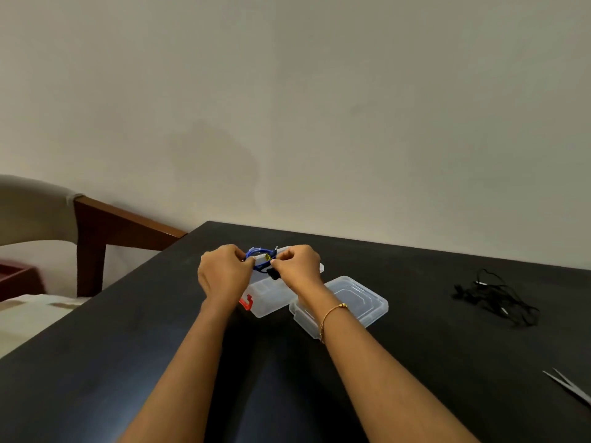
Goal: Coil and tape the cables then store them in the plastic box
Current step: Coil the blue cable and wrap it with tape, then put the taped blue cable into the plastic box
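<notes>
Dark matte counter [415, 330] fills near view. Clear plastic box [271, 298], red latch at near-left corner, sits open mid-counter; its clear lid [358, 302] lies just right. Left hand [224, 273] and right hand [297, 266] both pinch small blue coiled cable [259, 252] above box's far end. Loose black tangled cable [499, 298] lies well right. Metal scissors [572, 388] at near-right edge.

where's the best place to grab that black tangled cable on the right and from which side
Take the black cable at the dense knot in the middle of its pile, coming down from above. It lies loose and flat on the table, with thin loops straggling outward, so a top-down pinch on the thick centre likely gathers most strands.
</notes>
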